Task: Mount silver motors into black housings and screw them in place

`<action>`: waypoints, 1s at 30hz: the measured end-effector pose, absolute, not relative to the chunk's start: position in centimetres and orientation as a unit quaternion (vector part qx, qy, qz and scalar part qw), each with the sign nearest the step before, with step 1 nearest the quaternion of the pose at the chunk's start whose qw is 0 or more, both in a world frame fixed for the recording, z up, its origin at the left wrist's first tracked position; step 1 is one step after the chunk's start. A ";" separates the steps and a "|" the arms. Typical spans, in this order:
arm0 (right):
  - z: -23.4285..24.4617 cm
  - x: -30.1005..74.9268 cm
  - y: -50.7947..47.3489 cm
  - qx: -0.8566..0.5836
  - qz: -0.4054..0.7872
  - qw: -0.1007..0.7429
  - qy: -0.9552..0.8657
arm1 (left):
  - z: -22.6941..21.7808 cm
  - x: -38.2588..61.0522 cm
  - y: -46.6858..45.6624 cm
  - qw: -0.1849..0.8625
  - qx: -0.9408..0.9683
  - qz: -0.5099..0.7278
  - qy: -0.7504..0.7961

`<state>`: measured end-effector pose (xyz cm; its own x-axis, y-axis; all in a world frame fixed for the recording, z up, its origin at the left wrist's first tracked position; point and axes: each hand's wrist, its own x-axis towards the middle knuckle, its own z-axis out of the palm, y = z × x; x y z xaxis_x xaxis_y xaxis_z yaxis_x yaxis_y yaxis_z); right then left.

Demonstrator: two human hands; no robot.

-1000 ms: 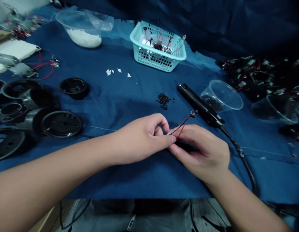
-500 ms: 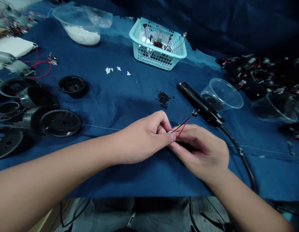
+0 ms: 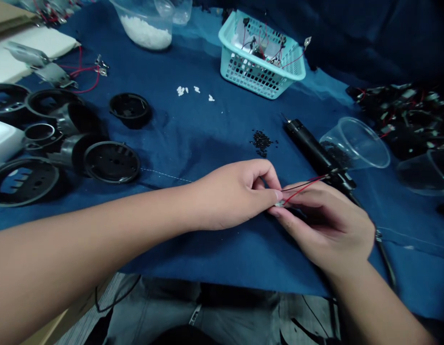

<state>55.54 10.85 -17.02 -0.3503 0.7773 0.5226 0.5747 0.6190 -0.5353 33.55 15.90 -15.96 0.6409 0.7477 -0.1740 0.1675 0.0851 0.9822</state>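
My left hand [image 3: 248,194] pinches a small pale part [image 3: 279,203] between thumb and forefinger, and most of that part is hidden by the fingers. Thin red and black wires [image 3: 303,186] run from it over my right hand [image 3: 327,225] to a small dark end piece. The right fingertips press on the same part from the other side, closed around it. Just beyond the right hand lies a black electric screwdriver [image 3: 310,146], its bit pointing away to the upper left. A little pile of black screws [image 3: 262,141] rests on the blue cloth past my left hand.
A light-blue basket [image 3: 261,86] holds wired parts at the back. Clear tubs stand at the right, one [image 3: 374,153] with black screws. Black round housings [image 3: 112,163] crowd the left. White bits [image 3: 196,89] lie mid-cloth, and a tub of white pieces [image 3: 150,36] stands behind.
The view has shifted, so the table things sit farther right in the picture. The wires now lie lower, stretched rightward over my right hand. Both hands keep hold of the small part.
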 end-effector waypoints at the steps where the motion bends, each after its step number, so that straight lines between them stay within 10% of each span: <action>1: -17.0 55.5 10.9 -0.415 0.124 0.386 -0.814 | -16.0 33.5 15.9 0.641 0.640 0.225 0.359; 30: -16.7 55.5 10.8 -0.416 0.093 0.388 -0.817 | -15.4 33.0 16.5 0.706 0.581 0.184 0.362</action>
<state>55.50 10.78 -16.68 -0.3531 0.7517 0.5570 0.6074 0.6371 -0.4746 33.04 16.55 -15.38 0.6699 0.6805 -0.2969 0.1603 0.2579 0.9528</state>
